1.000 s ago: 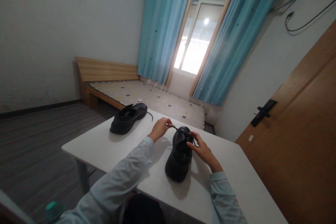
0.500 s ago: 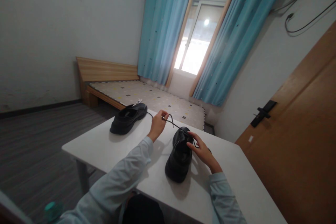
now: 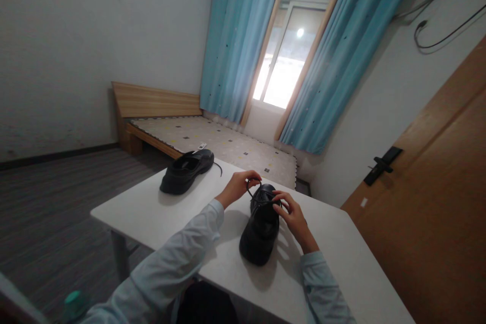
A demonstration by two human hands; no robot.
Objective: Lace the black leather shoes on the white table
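Gently curled, the left hand point(image 3: 237, 186) and right hand point(image 3: 295, 216) pinch a black shoe's point(image 3: 259, 243) lace point(image 3: 248, 190).

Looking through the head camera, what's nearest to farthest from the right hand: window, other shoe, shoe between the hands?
1. Shoe between the hands: just left of the right hand.
2. Other shoe: farther left on the table.
3. Window: beyond the bed.
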